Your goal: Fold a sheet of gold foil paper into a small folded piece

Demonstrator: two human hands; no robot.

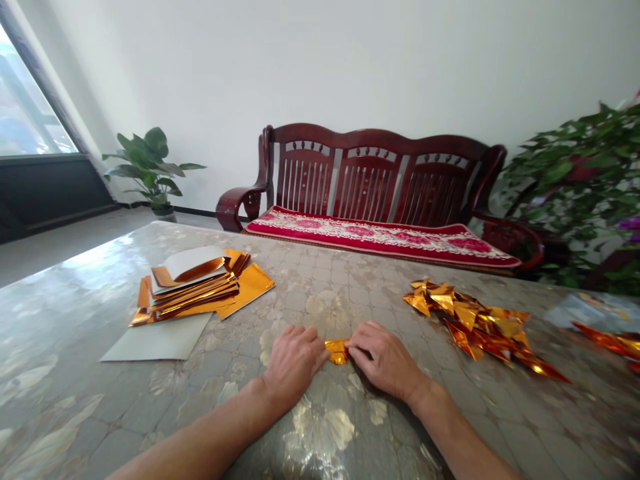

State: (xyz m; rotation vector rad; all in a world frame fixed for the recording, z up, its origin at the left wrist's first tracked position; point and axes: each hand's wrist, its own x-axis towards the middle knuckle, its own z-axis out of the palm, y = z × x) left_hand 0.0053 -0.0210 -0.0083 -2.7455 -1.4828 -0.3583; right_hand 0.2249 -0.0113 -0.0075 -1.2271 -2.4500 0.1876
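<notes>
A small folded piece of gold foil paper (337, 351) lies on the table between my two hands. My left hand (297, 360) is closed at its left end, with the fingertips and thumb pressed on the paper. At the other end my right hand (383, 357) pinches the paper between thumb and fingers. Part of the paper is hidden under the fingers. To the left sits a stack of gold foil paper sheets (195, 293), some folded over with a pale back showing. On the right lies a pile of folded pointed gold foil shapes (473, 320).
The table (320, 427) has a shiny flower-patterned cover. A pale sheet (160, 339) lies by the stack. At the right edge are a clear plastic bag (593, 312) and more orange foil (610, 340). Beyond the table stand a wooden bench (370, 173) and potted plants (150, 167).
</notes>
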